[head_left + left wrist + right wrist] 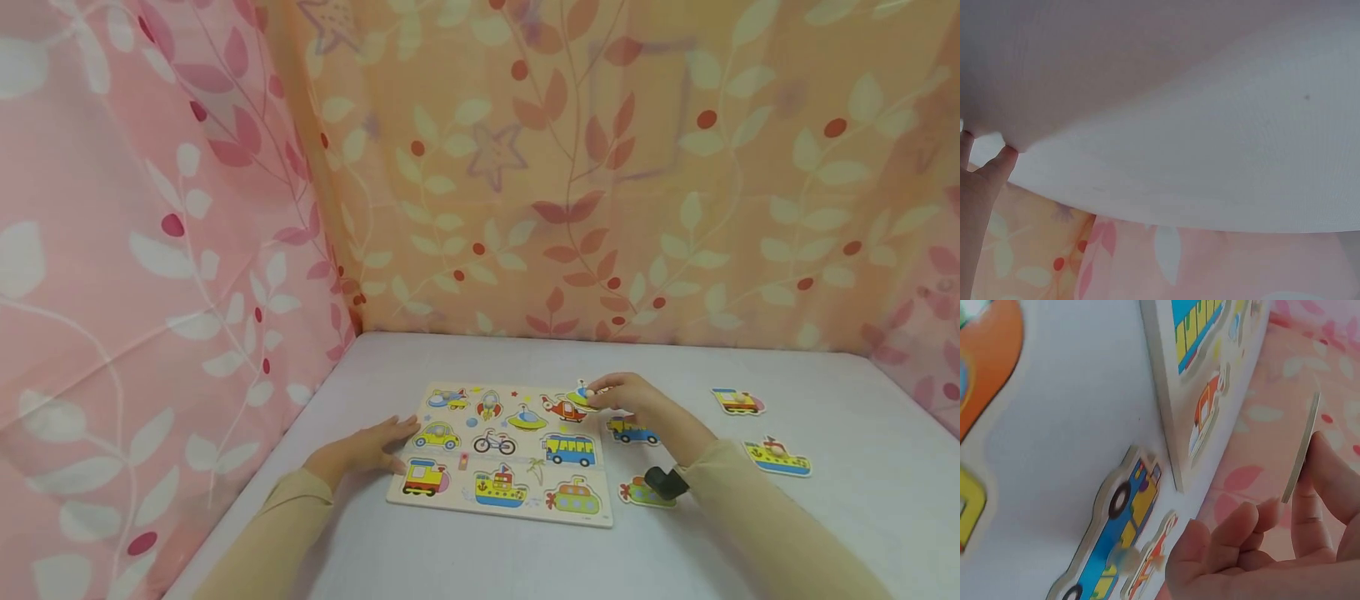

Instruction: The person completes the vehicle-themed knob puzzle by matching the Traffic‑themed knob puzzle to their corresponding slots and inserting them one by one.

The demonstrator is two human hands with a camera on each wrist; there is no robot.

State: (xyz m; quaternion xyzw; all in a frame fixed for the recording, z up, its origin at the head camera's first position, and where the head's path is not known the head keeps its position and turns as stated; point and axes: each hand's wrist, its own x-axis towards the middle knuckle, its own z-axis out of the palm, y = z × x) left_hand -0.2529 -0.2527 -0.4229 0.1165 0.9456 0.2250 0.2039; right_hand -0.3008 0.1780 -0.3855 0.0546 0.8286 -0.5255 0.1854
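Note:
In the head view my right hand (633, 400) pinches a flying-saucer puzzle piece (582, 395) above the far right corner of the wooden puzzle board (517, 515). The right wrist view shows that piece (1302, 449) edge-on between thumb and fingers. Beneath the piece lies the board's red helicopter picture (564, 409); the board's own saucer picture (527, 419) is just to the left. My left hand (367, 446) rests with spread fingers at the board's left edge. A bus piece (632, 431) lies below my right hand, beside a red-and-white piece (1147, 562) seen in the right wrist view.
On the white table (465, 358), right of the board, lie a submarine piece (637, 493), a train piece (738, 402) and a ship piece (778, 457). A dark object (666, 482) at the right cuff partly covers the submarine. Patterned curtains (570, 167) border the table.

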